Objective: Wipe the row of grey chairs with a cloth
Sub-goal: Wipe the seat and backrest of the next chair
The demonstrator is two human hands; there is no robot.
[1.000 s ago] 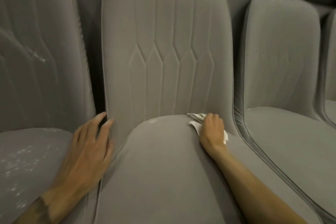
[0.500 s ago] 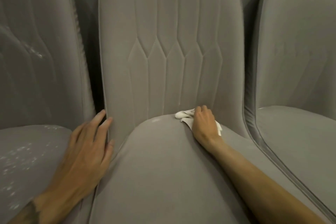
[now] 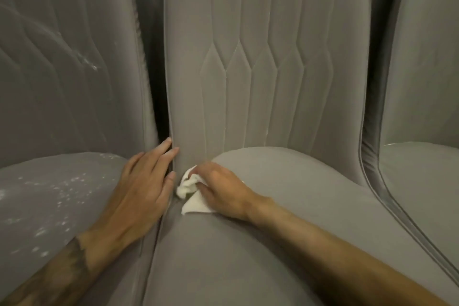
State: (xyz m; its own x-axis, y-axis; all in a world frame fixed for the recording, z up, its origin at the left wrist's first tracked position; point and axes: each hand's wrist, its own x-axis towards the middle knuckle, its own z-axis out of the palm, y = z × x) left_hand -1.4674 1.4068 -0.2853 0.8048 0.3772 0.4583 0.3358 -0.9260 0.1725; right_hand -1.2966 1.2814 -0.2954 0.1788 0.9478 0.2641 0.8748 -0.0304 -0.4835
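Apparently right hand [image 3: 221, 189] grips cloth [image 3: 192, 202].

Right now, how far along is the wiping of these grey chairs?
Done, apparently: the middle chair shows no specks on seat or back. In hand: the right hand grips the white cloth at that seat's rear left corner, while the left hand rests flat beside it, fingertips on the backrest edge. Left: the left chair carries white specks on seat and back; the right chair I cannot judge.
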